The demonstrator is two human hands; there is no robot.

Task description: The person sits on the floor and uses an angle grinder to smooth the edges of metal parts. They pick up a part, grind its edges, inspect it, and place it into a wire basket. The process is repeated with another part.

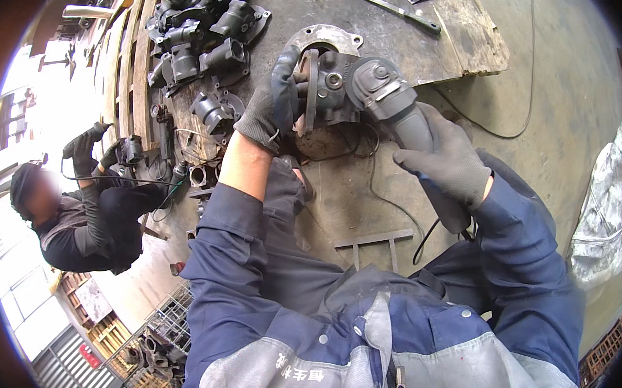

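Apparently one casting is being worked while many others lie waiting or finished; which, cannot be told. Largest is the worktop [306, 6] across the far side, its far-left part heaped with a pile of dark castings [183, 62]. Nearer and right of that pile, the person's right hand [447, 153] is wrapped firmly around an angle grinder [396, 113], whose head sits right at the held casting [333, 87]. That casting is by the worktop's near edge, between the hands; the left hand [273, 101] lies against its left flange, though how tightly the fingers close is unclear. The surface under the grinder head is hidden, so how much is dressed cannot be judged. Smallest, a file-like tool [403, 14] lies far right, unused.
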